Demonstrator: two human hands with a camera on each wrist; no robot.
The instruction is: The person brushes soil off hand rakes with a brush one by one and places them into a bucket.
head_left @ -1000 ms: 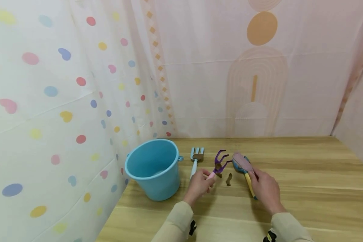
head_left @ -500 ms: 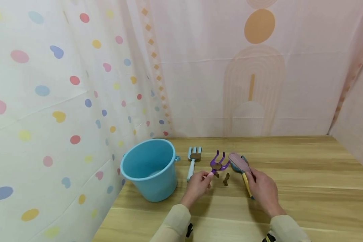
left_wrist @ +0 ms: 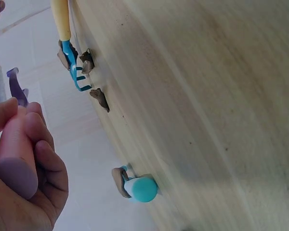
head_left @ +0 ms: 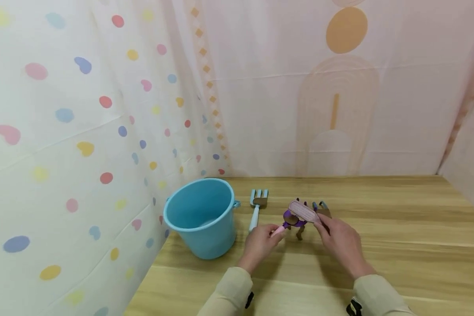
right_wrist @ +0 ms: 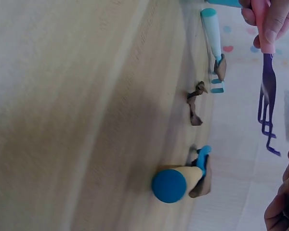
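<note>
My left hand [head_left: 260,245] grips the pink handle of a small purple hand rake [head_left: 301,224], held above the table with brown dirt-like stuff on its head. In my right hand [head_left: 342,243] is a pinkish brush [head_left: 302,211], its flat head lying over the rake's tines in the head view. Whether brush and rake touch I cannot tell. Brown clumps [right_wrist: 195,103] lie on the wood below. Beside them rests a teal hand rake [right_wrist: 202,159] with a yellow handle and a brown lump on it; in the head view my right hand mostly hides it.
A blue bucket [head_left: 199,226] stands left of my left hand. Just right of the bucket lies a light blue hand fork [head_left: 255,213] with a brown lump [head_left: 260,202] on it. Patterned curtains [head_left: 260,109] hang behind and left of the wooden table [head_left: 411,237].
The brush has moved left, from above the teal rake to over the purple rake's head. The purple rake has turned in my left hand and its tines shifted slightly right.
</note>
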